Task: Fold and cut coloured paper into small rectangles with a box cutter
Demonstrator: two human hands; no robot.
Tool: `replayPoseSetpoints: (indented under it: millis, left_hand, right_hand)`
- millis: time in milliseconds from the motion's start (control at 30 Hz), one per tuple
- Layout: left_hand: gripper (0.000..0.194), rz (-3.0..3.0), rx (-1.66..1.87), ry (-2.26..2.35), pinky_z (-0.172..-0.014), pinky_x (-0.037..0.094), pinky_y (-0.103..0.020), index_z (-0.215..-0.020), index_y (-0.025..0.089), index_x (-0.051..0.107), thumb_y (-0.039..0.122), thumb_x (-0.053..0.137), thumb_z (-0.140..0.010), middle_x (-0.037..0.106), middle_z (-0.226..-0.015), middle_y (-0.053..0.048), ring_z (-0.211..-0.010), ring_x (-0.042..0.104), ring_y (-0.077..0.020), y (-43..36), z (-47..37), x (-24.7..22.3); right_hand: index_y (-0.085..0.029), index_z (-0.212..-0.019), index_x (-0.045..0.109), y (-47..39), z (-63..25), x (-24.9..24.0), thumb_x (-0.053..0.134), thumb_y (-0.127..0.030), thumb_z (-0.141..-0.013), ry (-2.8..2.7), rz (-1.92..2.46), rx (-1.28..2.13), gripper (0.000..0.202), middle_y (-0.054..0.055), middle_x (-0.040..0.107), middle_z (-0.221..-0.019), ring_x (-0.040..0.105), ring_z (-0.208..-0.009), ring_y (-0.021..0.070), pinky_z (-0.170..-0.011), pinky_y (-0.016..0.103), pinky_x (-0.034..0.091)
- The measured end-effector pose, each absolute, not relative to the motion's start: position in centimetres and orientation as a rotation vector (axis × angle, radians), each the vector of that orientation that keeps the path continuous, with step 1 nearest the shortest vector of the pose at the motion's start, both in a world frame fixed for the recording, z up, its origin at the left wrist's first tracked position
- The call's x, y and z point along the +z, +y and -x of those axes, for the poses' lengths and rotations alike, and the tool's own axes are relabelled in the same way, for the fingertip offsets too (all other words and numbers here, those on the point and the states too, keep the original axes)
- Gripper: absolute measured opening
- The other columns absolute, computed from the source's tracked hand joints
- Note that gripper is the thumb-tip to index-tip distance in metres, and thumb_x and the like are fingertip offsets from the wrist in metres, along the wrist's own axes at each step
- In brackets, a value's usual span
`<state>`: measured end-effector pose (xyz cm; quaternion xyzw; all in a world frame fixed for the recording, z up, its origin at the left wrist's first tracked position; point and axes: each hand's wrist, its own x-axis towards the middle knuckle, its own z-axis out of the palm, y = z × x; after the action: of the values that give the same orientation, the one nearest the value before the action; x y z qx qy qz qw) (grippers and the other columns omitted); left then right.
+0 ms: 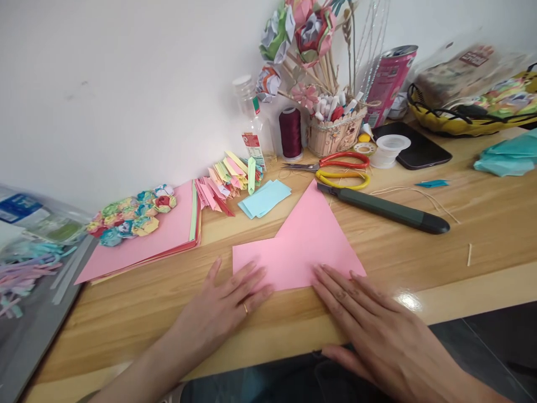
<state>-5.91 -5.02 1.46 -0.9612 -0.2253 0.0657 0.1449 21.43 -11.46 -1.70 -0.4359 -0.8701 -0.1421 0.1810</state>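
Note:
A pink sheet of paper point(306, 240) lies folded on the wooden table, with a triangular part pointing away from me and a rectangular strip at its left. My left hand point(235, 296) rests with spread fingers on the strip's lower left part; a ring shows on one finger. Flat on the lower right edge of the paper lies my right hand point(361, 308), fingers stretched out, thumb apart. Touching the paper's top tip is the end of a dark green utility knife point(386, 208). Light blue paper slips point(266, 198) lie just beyond the paper.
Scissors point(335, 168), a phone point(413, 146), a thread spool point(291, 134) and a glass bottle point(260, 129) stand or lie farther back. At left, paper flowers point(134, 212) sit on stacked pink sheets point(176, 224). A basket of paper flowers point(338, 131) stands by the wall.

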Motion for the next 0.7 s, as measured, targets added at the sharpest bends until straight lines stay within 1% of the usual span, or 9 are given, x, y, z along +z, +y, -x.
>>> replayPoseSetpoints:
  millis: [67, 133, 233, 333, 400, 500, 600, 633, 700]
  left_hand:
    - [0.052, 2.76, 0.196, -0.669, -0.108, -0.012, -0.052, -0.139, 0.027, 0.033, 0.006, 0.024, -0.092, 0.035, -0.146, -0.001, -0.141, 0.008, -0.0155, -5.2, 6.7, 1.5]
    - [0.052, 2.764, 0.215, -0.687, -0.109, -0.008, -0.052, -0.139, 0.028, 0.033, 0.006, 0.024, -0.092, 0.039, -0.144, -0.001, -0.14, 0.014, -0.0147, -5.3, 7.7, 1.5]
    - [0.05, 2.792, 0.251, -0.711, -0.11, -0.003, -0.05, -0.14, 0.028, 0.032, 0.01, 0.025, -0.093, 0.044, -0.14, -0.002, -0.137, 0.024, -0.0159, -5.3, 9.1, 1.7]
    - [0.05, 2.833, 0.236, -0.708, -0.112, -0.001, -0.043, -0.142, 0.026, 0.028, 0.013, 0.026, -0.094, 0.046, -0.138, -0.002, -0.134, 0.03, -0.0159, -5.3, 10.4, 1.7]
    - [0.053, 2.861, 0.223, -0.715, -0.113, 0.003, -0.04, -0.143, 0.026, 0.023, 0.011, 0.028, -0.093, 0.046, -0.138, -0.002, -0.133, 0.033, -0.0149, -5.3, 10.9, 1.5]
    - [0.061, 2.922, 0.199, -0.773, -0.112, 0.012, -0.039, -0.144, 0.027, 0.019, 0.004, 0.03, -0.088, 0.044, -0.139, -0.001, -0.132, 0.035, -0.0145, -5.2, 11.5, 1.3]
    - [0.064, 3.074, 0.065, -0.843, -0.111, 0.02, -0.039, -0.142, 0.03, 0.027, 0.001, 0.031, -0.084, 0.049, -0.136, 0.0, -0.129, 0.04, -0.0143, -4.9, 11.8, 1.4]
    - [0.062, 3.138, -0.008, -0.888, -0.11, 0.024, -0.038, -0.139, 0.031, 0.032, 0.002, 0.032, -0.085, 0.052, -0.133, 0.0, -0.126, 0.044, -0.0141, -4.8, 11.8, 1.6]
    - [0.052, 3.215, -0.204, -1.08, -0.105, 0.033, -0.035, -0.131, 0.032, 0.045, 0.006, 0.034, -0.087, 0.06, -0.125, 0.0, -0.118, 0.053, -0.0139, -4.4, 11.5, 2.3]
  right_hand:
    - [-0.005, -0.129, 0.045, -11.8, -22.8, -1.6, 0.041, -0.047, -0.089, -2.475, 1.244, -0.444, 0.058, 0.016, 0.048, -0.134, 0.049, -0.12, 0.0243, -0.094, 0.04, 0.041]
    - [-0.005, -0.132, 0.041, -12.2, -24.1, -1.6, 0.043, -0.047, -0.088, -2.479, 1.283, -0.472, 0.061, 0.017, 0.046, -0.135, 0.048, -0.12, 0.0262, -0.094, 0.042, 0.041]
    - [-0.007, -0.137, 0.036, -12.6, -25.6, -1.6, 0.042, -0.049, -0.087, -2.466, 1.342, -0.487, 0.065, 0.016, 0.044, -0.137, 0.048, -0.12, 0.0275, -0.099, 0.047, 0.035]
    - [-0.009, -0.138, 0.034, -12.6, -26.2, -1.6, 0.042, -0.05, -0.086, -2.462, 1.343, -0.487, 0.066, 0.014, 0.044, -0.137, 0.049, -0.119, 0.0279, -0.102, 0.049, 0.03]
    - [-0.007, -0.138, 0.035, -12.5, -26.3, -1.7, 0.043, -0.049, -0.086, -2.459, 1.327, -0.485, 0.067, 0.015, 0.044, -0.137, 0.049, -0.119, 0.0281, -0.101, 0.049, 0.032]
    - [-0.004, -0.138, 0.034, -12.5, -26.7, -1.9, 0.042, -0.046, -0.087, -2.427, 1.315, -0.454, 0.066, 0.018, 0.042, -0.138, 0.047, -0.121, 0.0302, -0.095, 0.046, 0.04]
    - [-0.007, -0.138, 0.034, -12.8, -27.4, -2.4, 0.04, -0.044, -0.088, -2.362, 1.338, -0.402, 0.062, 0.018, 0.044, -0.137, 0.048, -0.12, 0.0313, -0.089, 0.045, 0.046]
    - [-0.009, -0.136, 0.036, -12.9, -27.8, -2.5, 0.04, -0.042, -0.088, -2.339, 1.352, -0.384, 0.059, 0.017, 0.045, -0.136, 0.049, -0.118, 0.0304, -0.09, 0.044, 0.046]
    - [-0.013, -0.132, 0.04, -12.8, -28.5, -2.4, 0.043, -0.037, -0.087, -2.285, 1.39, -0.362, 0.051, 0.015, 0.049, -0.133, 0.051, -0.117, 0.0281, -0.094, 0.041, 0.044]
